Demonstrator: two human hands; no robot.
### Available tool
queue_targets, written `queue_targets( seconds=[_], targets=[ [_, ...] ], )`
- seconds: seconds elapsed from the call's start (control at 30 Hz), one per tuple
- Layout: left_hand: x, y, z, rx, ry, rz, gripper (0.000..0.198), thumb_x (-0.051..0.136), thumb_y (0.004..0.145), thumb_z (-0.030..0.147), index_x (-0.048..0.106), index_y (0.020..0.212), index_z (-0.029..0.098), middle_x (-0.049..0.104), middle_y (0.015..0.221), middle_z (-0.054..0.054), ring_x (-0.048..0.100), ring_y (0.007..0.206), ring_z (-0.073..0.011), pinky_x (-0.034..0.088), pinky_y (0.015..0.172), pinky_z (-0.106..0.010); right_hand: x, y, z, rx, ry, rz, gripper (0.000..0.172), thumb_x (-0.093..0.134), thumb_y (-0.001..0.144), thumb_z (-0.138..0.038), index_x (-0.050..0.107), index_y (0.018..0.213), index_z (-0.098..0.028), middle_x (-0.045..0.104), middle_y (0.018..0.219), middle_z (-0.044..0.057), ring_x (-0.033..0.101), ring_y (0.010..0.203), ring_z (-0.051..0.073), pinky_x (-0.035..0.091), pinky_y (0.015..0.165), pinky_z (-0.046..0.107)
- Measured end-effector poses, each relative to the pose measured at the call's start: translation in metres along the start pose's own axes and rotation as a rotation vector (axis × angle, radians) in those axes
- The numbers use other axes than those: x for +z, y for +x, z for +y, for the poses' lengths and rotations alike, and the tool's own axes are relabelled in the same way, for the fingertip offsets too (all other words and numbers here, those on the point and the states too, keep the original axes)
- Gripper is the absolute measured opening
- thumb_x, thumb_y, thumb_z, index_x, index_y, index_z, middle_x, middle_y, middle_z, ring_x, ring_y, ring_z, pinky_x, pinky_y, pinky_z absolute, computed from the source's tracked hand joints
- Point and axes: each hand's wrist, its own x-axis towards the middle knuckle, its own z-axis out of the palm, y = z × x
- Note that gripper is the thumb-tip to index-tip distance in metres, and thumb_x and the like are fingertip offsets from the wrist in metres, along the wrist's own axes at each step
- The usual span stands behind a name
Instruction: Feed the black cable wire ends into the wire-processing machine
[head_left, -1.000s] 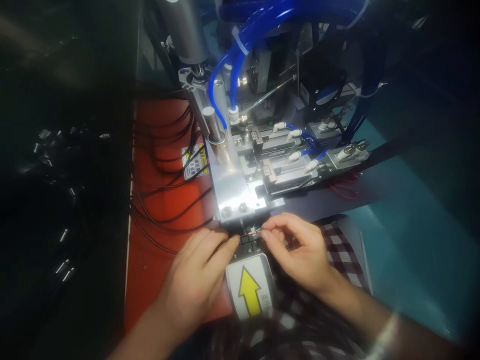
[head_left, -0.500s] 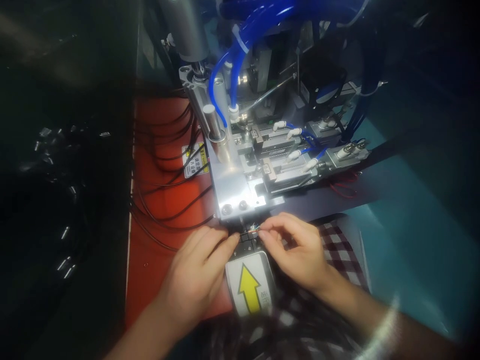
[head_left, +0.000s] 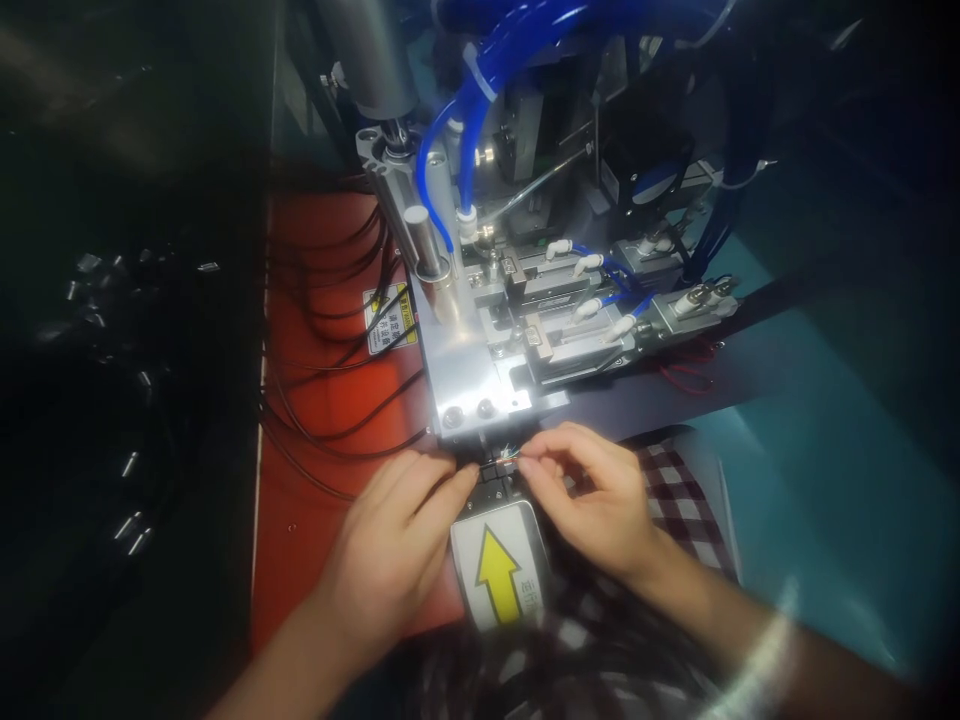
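A thin dark cable (head_left: pixel 487 466) with a reddish section and fine loose strands at its right side runs between my two hands, just in front of the machine's metal block (head_left: pixel 469 385). My left hand (head_left: pixel 397 520) is closed, thumb and fingers pinching the cable's left part. From the other side, my right hand (head_left: pixel 592 495) pinches the strand end between thumb and forefinger. Beneath the cable lies a small black fixture (head_left: pixel 495 492), partly hidden by the hands. The fingertips cover both ends of what I hold.
Blue air hoses (head_left: pixel 471 150) and a metal cylinder (head_left: pixel 371 60) rise above the block. Small pneumatic slides (head_left: pixel 577 345) extend right. Black cables (head_left: pixel 330 440) cross the red base (head_left: pixel 300 570) on the left. A white plate with a yellow arrow (head_left: pixel 497 575) sits nearest me.
Almost nothing differs. My right hand has shifted very slightly upward, and the loose strands sit a little differently. Both hands keep their pinch on the cable.
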Motion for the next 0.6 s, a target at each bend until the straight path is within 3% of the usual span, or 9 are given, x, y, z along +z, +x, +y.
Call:
queue_targets(
  seconds=[0.6],
  targets=[
    [0.0003,-0.0007,-0.0005,-0.001,-0.007,-0.006,0.030,0.051,0.084,-0.004,0.061,0.110,0.007,0.061,0.095,-0.013,0.055,0.085,-0.0208,0.051,0.069,-0.034,-0.0021,0.0021,-0.0019,-0.018,-0.007,-0.016,0.007,0.060,0.083,-0.013,0.063,0.081,-0.019,0.061,0.069,0.001,0.056,0.057,0.012,0.048,0.049,0.024]
  ],
)
